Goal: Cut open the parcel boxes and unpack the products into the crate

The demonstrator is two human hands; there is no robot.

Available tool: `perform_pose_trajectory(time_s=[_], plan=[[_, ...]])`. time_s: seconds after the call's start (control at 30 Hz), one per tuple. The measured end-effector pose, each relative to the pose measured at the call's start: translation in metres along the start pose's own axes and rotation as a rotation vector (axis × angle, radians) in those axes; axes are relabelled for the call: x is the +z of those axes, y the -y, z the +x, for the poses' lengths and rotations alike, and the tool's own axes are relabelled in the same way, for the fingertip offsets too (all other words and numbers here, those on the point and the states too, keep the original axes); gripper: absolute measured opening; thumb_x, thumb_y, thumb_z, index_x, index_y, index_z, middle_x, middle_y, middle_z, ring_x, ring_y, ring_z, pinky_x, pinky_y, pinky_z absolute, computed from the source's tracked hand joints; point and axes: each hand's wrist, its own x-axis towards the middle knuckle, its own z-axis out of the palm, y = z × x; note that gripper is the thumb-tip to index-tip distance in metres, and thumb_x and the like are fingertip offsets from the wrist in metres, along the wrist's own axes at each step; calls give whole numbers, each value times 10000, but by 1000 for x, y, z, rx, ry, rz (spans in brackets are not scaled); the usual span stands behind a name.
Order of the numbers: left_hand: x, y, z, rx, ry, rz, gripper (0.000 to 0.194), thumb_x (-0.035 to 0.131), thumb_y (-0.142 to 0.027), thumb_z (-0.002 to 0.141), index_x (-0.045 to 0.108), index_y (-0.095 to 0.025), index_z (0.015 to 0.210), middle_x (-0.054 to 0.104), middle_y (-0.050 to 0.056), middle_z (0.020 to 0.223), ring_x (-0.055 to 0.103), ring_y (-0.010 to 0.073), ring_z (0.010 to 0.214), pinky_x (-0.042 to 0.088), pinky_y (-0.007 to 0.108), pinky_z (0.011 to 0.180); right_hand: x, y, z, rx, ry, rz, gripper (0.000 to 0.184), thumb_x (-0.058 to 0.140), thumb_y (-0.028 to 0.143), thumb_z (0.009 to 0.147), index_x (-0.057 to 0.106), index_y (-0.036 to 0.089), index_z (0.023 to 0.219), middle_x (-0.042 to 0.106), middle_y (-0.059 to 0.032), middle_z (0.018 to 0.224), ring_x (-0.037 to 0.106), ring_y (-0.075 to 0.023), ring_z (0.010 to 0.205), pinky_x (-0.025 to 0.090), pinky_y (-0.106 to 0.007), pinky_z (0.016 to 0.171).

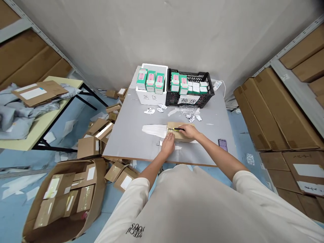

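Observation:
A small brown cardboard box (178,136) lies on the grey table in front of me, clear tape across its left end. My right hand (189,131) rests over the box, closed around a box cutter (176,129) with a black and yellow handle. The cutter points left, its tip at the taped end. My left hand (168,143) grips the near left corner of the box, its fingers bent against the edge; the thumb is partly hidden. Left of the box is a whitish strip (154,130) on the tabletop.
At the table's back stand a white bin (152,98) and a black crate (210,96), both holding green-and-white boxes. Crumpled paper (150,111) lies before them. A phone (223,145) is at right. A large carton (100,185) of parcels stands on the floor at left.

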Motion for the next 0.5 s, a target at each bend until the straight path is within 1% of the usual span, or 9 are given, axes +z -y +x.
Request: perform_pose_trajectory(time_s=[0.1, 0.2, 0.4, 0.5], plan=[[0, 2, 0, 8, 7, -7, 634, 515, -128, 867, 443, -55, 1492, 459, 230, 1581, 333, 307, 1549, 322, 493, 1270, -2, 3, 2, 4, -2, -15, 394, 450, 383, 1051, 670, 272, 1359, 727, -76, 1271, 659, -261, 1121, 464, -294, 820], [-1, 3, 1, 18, 3, 0, 619, 509, -129, 871, 451, -53, 1483, 465, 225, 1576, 343, 310, 1543, 329, 484, 1267, -5, 5, 6, -1, 2, -33, 380, 466, 365, 1045, 678, 269, 1344, 728, -81, 1258, 659, -259, 1118, 456, -288, 819], [-2, 1, 0, 19, 1, 19, 656, 513, -118, 855, 433, -105, 1506, 481, 204, 1570, 362, 322, 1534, 340, 532, 1253, -8, 8, 7, -13, 25, -53, 368, 469, 359, 1049, 676, 263, 1338, 729, -95, 1220, 663, -253, 1094, 445, -279, 814], [-2, 0, -2, 21, 6, 29, 664, 512, -113, 849, 430, -103, 1508, 461, 204, 1587, 346, 325, 1542, 339, 536, 1253, -8, 4, 2, -18, 37, -64, 368, 464, 353, 1047, 682, 256, 1326, 728, -105, 1199, 664, -257, 1084, 444, -286, 823]])
